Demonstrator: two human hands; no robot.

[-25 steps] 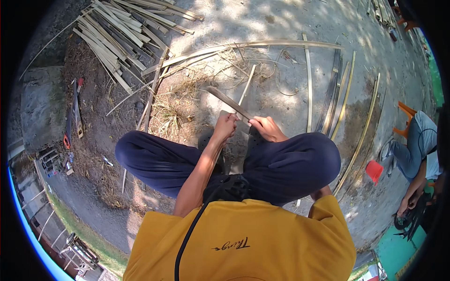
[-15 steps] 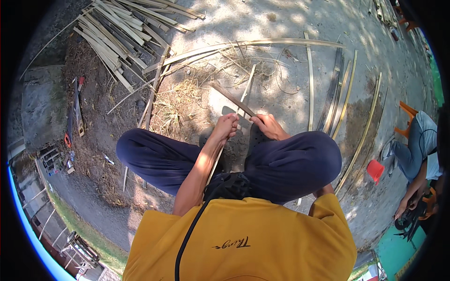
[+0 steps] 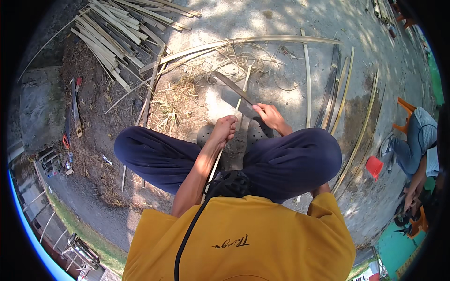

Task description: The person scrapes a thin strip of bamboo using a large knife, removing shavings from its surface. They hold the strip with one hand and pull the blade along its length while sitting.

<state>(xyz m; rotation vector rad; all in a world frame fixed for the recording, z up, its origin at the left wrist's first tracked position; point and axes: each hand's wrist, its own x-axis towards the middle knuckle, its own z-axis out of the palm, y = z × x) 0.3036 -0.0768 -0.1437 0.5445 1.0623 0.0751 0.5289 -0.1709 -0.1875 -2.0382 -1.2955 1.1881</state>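
The left hand (image 3: 225, 129), at the middle of the frame, is closed in a fist around a thin bamboo strip (image 3: 239, 100) that runs from the lap up toward the top of the picture. Just right of it, the right hand (image 3: 268, 114) is wrapped shut on the handle of a broad knife (image 3: 233, 93), whose dark blade lies slantwise across the strip, pointing to the upper left. Both hands sit above the crossed legs in dark blue trousers (image 3: 290, 161), with perforated dark sandals (image 3: 255, 133) beneath them. The fist is close to the blade, so a slip along the strip could bring the edge into the fingers or the knee; a strip that splits off line could also jerk and leave sharp splinters. Dry shavings (image 3: 180, 100) lie on the ground ahead, a stack of split bamboo slats (image 3: 117, 37) fills the upper left, and long bamboo strips (image 3: 344, 91) curve along the right. A saw with an orange handle (image 3: 70, 122) lies at the left edge. At the far right another person (image 3: 419, 140) crouches by a red bucket (image 3: 373, 166) and an orange stool (image 3: 407, 110). No packages, labels or signs can be made out on the ground.
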